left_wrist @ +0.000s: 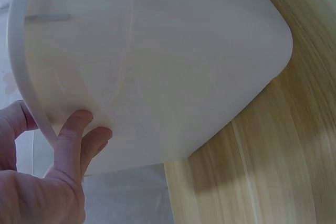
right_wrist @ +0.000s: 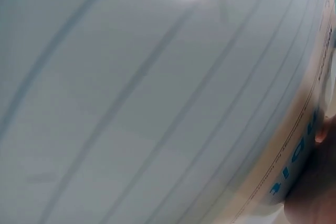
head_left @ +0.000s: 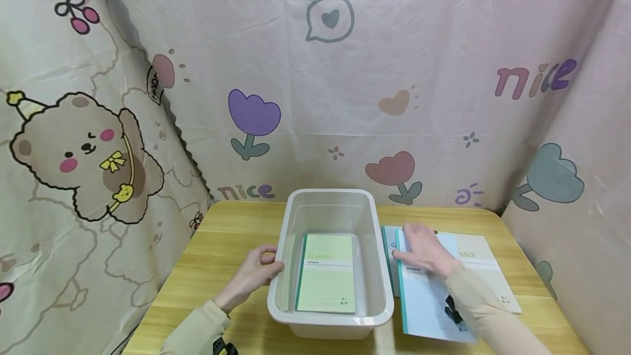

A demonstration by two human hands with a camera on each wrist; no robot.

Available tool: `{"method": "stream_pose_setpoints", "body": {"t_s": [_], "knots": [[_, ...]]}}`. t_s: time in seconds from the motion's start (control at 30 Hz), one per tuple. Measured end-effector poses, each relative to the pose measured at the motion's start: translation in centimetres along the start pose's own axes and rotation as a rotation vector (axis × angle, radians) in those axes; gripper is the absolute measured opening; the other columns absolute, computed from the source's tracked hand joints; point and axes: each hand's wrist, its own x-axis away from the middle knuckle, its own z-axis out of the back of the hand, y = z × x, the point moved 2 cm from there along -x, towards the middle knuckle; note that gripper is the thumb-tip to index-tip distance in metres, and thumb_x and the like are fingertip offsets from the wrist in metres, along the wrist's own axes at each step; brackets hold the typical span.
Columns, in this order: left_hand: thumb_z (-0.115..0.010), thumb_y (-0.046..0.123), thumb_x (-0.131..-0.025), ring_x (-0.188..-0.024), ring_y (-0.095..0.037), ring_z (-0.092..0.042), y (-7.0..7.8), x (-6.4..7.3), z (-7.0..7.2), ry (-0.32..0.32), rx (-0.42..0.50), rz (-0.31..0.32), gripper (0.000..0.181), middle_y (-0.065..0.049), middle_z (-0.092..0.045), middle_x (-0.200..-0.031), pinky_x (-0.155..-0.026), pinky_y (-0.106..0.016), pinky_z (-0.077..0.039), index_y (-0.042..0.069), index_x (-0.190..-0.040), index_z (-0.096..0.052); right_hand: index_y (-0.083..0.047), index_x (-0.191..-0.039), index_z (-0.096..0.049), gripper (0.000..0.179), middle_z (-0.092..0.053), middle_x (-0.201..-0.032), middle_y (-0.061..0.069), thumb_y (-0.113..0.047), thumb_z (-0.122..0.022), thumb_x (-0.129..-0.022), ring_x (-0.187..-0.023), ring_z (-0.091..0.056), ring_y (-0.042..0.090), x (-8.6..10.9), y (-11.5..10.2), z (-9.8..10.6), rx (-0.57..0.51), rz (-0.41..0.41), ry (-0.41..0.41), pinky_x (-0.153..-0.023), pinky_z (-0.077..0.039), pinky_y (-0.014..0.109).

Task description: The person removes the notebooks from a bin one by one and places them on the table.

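A white plastic bin (head_left: 329, 319) stands on the table, with a green notebook (head_left: 326, 284) lying flat inside it. My left hand (head_left: 253, 274) holds the bin's left rim; in the left wrist view, that hand (left_wrist: 58, 166) has its fingertips against the bin wall (left_wrist: 173, 72). Right of the bin, my right hand (head_left: 425, 251) grips the upper part of a light blue notebook (head_left: 429, 305), thumb near its teal spine. The ruled cover of this notebook (right_wrist: 157, 87) fills the right wrist view. Part of the right hand's grip is hidden.
Beneath the held notebook lie a bluish notebook (head_left: 389, 237) on the left and a cream notebook (head_left: 485, 267) on the right. The wooden table (head_left: 236, 223) reaches back to a printed cloth (head_left: 315, 103), with more cloth at both sides.
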Motion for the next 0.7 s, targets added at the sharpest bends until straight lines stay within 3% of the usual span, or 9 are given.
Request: {"method": "stream_pose_setpoints", "body": {"t_s": [0.2, 0.5, 0.7], "knots": [[-0.056, 0.011, -0.083, -0.084, -0.021, -0.064, 0.0, 0.0, 0.0, -0.002, -0.003, -0.001, 0.046, -0.030, -0.057, -0.111, -0.068, -0.036, -0.056, -0.006, -0.122, -0.039, -0.009, -0.099, -0.050, 0.055, -0.057, -0.086, 0.006, -0.053, -0.064, -0.068, -0.080, -0.050, 0.021, 1.2, 0.0, -2.2, 0.022, -0.014, 0.000, -0.078, -0.041, 0.043], [-0.056, 0.011, -0.083, -0.084, -0.021, -0.064, -0.1, 0.1, 0.0, -0.010, 0.004, -0.005, 0.046, -0.031, -0.057, -0.111, -0.068, -0.036, -0.056, -0.007, -0.122, -0.038, -0.007, -0.109, -0.050, 0.067, -0.060, -0.103, 0.013, -0.057, -0.063, -0.067, -0.097, -0.054, 0.030, 2.4, -0.1, -4.9, 0.007, -0.017, -0.027, -0.089, -0.039, 0.052], [-0.055, 0.011, -0.083, -0.090, -0.030, -0.063, -0.1, 0.1, 0.1, -0.022, -0.001, 0.000, 0.046, -0.030, -0.056, -0.112, -0.069, -0.036, -0.056, -0.006, -0.121, -0.038, -0.006, -0.116, -0.049, 0.075, -0.058, -0.113, 0.017, -0.061, -0.062, -0.066, -0.107, -0.052, 0.033, 2.9, 0.1, -6.3, -0.012, -0.030, -0.059, -0.096, -0.034, 0.057]]}}
